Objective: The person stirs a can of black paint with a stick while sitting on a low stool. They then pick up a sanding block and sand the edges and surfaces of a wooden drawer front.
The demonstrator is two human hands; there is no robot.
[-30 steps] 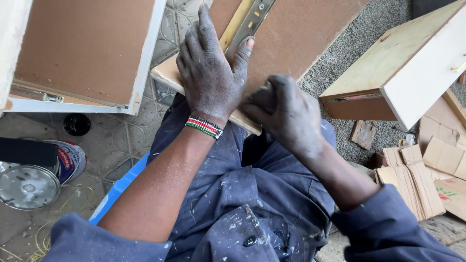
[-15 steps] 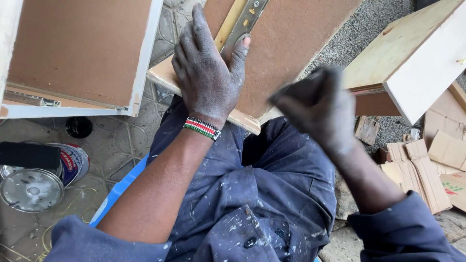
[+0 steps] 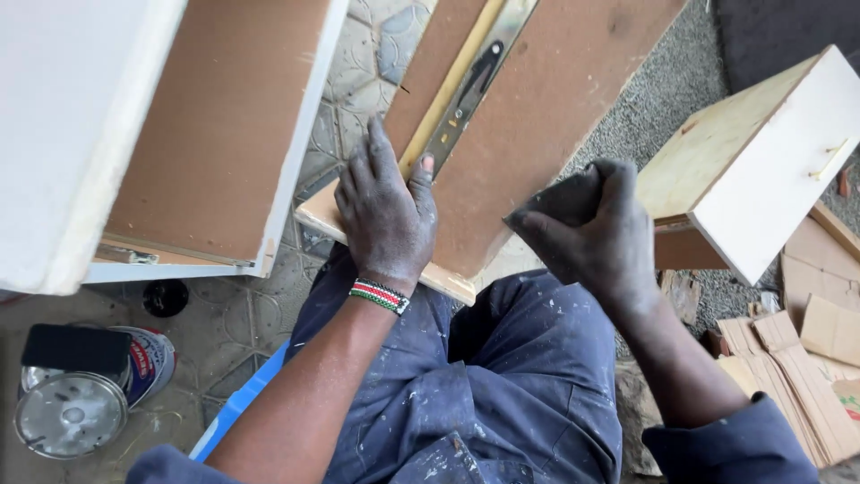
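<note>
At the bottom of the frame we see our paint-spattered blue overalls point(image 3: 502, 394), and a drawer point(image 3: 528, 134) rests bottom-up across our knees, its brown hardboard underside facing us. Our left hand point(image 3: 385, 211) lies flat on the drawer's near end at the centre of the frame, fingers spread and the thumb tucked against a metal runner point(image 3: 470, 85) that lies along a pale wooden strip; a striped bead bracelet point(image 3: 379, 296) circles the wrist. Our right hand point(image 3: 596, 233), lifted just right of centre, is closed loosely around a small dark piece, perhaps abrasive paper, though we cannot tell for certain. We judge the work to be somewhere in the middle: the runner already sits on the drawer, whether all its screws are in we cannot say, and the hardboard looks dusty and unfinished. At the lower left, on the patterned floor tiles point(image 3: 224, 323), stands a tin point(image 3: 134, 363) with a dark object resting over its mouth, so its contents are hidden; its round metal lid point(image 3: 70, 417) lies just beside it. Further off, a white-edged drawer point(image 3: 197, 134) fills the upper left, also underside up, and another drawer point(image 3: 761, 161) of pale wood with a small brass handle sits at the upper right, above a stack of cardboard scraps point(image 3: 797, 367).
</note>
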